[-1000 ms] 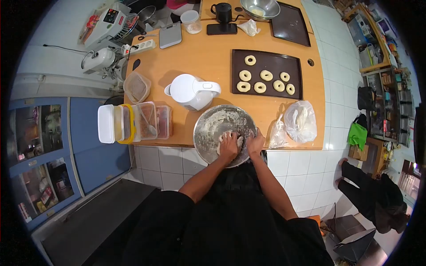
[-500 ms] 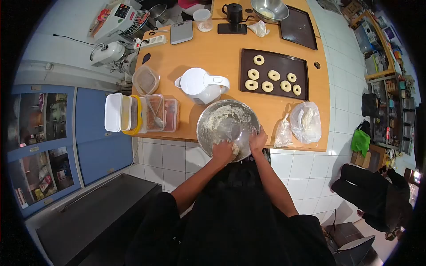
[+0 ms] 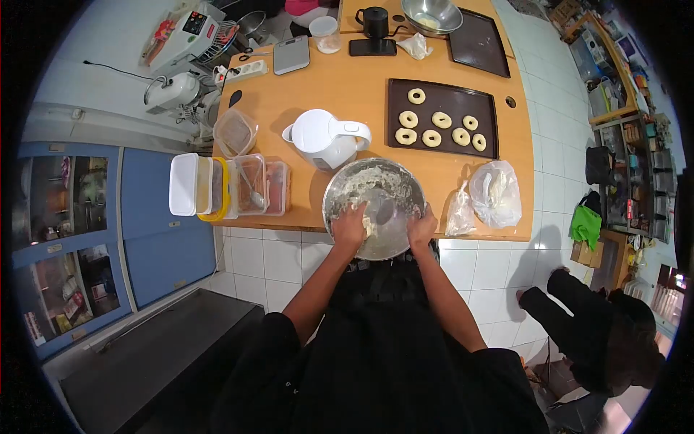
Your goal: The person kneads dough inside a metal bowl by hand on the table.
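A metal mixing bowl [image 3: 413, 189] sits at the table's front edge, its inner wall smeared with floury, crumbly dough. My left hand [image 3: 350, 226] is down inside the bowl on the left, its fingers curled against a pale lump of dough [image 3: 369, 227]; its fingertips are partly hidden. On the right, my right hand [image 3: 421, 228] grips the bowl's rim, thumb outside and fingers reaching over the inner wall. Just behind the bowl stands a white electric kettle [image 3: 318, 137].
A dark baking tray [image 3: 442, 98] holds several dough rings. Plastic bags [image 3: 497, 194] lie at the right front, plastic containers [image 3: 253, 181] at the left. Farther back are a scale [image 3: 291, 55], a black kettle [image 3: 375, 23] and another metal bowl [image 3: 434, 16]. A person in black [image 3: 600, 325] is at the right.
My left hand has moved left and farther up inside the bowl. My right hand stays at the rim. The person at the right has shifted position.
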The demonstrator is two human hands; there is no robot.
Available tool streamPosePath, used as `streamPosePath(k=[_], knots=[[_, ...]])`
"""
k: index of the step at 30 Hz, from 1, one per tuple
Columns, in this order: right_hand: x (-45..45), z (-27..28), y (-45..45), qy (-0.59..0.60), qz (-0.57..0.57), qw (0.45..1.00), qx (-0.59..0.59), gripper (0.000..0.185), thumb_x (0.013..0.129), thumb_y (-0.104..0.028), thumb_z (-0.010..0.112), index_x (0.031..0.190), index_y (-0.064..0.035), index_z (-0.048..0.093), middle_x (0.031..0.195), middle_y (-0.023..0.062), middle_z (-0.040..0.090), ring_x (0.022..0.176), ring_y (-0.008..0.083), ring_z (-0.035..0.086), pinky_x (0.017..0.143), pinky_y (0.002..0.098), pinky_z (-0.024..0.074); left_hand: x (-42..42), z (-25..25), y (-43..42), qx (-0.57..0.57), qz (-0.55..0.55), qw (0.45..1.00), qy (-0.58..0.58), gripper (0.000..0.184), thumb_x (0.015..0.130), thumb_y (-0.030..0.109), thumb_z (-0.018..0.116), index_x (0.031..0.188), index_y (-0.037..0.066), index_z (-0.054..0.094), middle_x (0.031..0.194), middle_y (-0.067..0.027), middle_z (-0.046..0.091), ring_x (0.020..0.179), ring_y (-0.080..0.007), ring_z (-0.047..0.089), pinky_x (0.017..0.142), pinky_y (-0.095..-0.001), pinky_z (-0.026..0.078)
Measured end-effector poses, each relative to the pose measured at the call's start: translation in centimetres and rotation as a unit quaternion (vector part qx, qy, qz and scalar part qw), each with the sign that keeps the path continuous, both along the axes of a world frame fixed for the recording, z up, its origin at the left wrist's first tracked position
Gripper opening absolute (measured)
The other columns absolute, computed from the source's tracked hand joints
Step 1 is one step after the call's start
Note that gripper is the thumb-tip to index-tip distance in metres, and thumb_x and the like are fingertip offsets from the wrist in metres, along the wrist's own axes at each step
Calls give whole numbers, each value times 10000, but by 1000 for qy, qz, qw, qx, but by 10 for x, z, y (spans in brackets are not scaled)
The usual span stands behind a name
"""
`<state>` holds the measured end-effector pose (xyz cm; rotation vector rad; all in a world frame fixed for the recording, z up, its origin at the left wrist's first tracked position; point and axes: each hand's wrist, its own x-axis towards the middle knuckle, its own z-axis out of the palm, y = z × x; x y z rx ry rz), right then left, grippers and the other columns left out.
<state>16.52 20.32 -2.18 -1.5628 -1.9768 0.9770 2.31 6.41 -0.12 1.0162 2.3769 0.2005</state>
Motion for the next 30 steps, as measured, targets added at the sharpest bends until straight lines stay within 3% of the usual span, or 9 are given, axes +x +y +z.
streamPosePath(k=[4, 7, 10, 13, 16, 19, 22, 30], knots=[[-2, -3, 4, -12, 6, 1000, -6, 279, 787, -47, 618, 1047, 54, 620, 857, 306, 650, 842, 489, 626, 740, 494, 489, 1, 0, -20, 27, -85, 995, -45, 633, 745, 239, 698, 1330, 105, 494, 1245, -215, 573, 1072, -388, 597, 905, -495, 495], [-2, 0, 3, -6, 9, 1000, -15, 318, 774, -61, 624, 1069, 54, 619, 867, 310, 651, 844, 485, 630, 747, 496, 493, 4, -7, -33, 142, -98, 985, -22, 589, 739, 280, 695, 1273, 86, 541, 1194, -199, 607, 1042, -373, 617, 880, -529, 491], [-7, 8, 2, -29, -10, 999, -21, 342, 768, -69, 623, 1088, 53, 619, 867, 307, 653, 844, 484, 630, 759, 497, 496, 6, -2, -27, 120, -115, 986, -17, 566, 735, 336, 703, 1204, 46, 576, 1147, -215, 619, 1042, -367, 620, 878, -538, 476], [-7, 6, 2, -26, 0, 999, -21, 356, 767, -74, 617, 1102, 47, 619, 871, 303, 656, 850, 483, 631, 771, 497, 498, 14, 19, 1, -19, -92, 995, -24, 532, 744, 392, 703, 1129, 38, 605, 1141, -220, 622, 1082, -365, 605, 910, -529, 452], [-8, 10, 1, -38, -10, 999, -19, 348, 771, -56, 608, 1105, 42, 618, 868, 296, 660, 857, 479, 633, 770, 494, 498, 24, -1, 16, -51, -61, 996, 32, 520, 761, 380, 700, 1130, 37, 573, 1141, -197, 619, 1122, -360, 576, 942, -543, 420], [-7, 5, 3, -33, -4, 998, -45, 328, 778, -37, 602, 1096, 41, 617, 861, 290, 662, 864, 474, 636, 766, 491, 497, 23, -15, 23, -28, -8, 1000, 10, 513, 769, 321, 700, 1158, 38, 522, 1197, -184, 580, 1170, -362, 529, 950, -563, 404], [-8, 12, 4, 19, 6, 999, -49, 289, 786, -17, 593, 1067, 45, 617, 854, 288, 661, 861, 472, 638, 754, 483, 498, 21, -33, 32, 14, -12, 995, 94, 558, 755, 270, 717, 1202, 38, 477, 1249, -191, 527, 1183, -362, 502, 959, -558, 399], [-9, 7, 6, 4, 24, 999, -21, 231, 799, -10, 585, 1020, 53, 600, 835, 288, 655, 826, 473, 636, 729, 483, 496, -1, -58, 64, 83, -50, 991, 88, 558, 685, 246, 765, 1151, 76, 509, 1261, -174, 516, 1164, -357, 501, 954, -514, 407]])
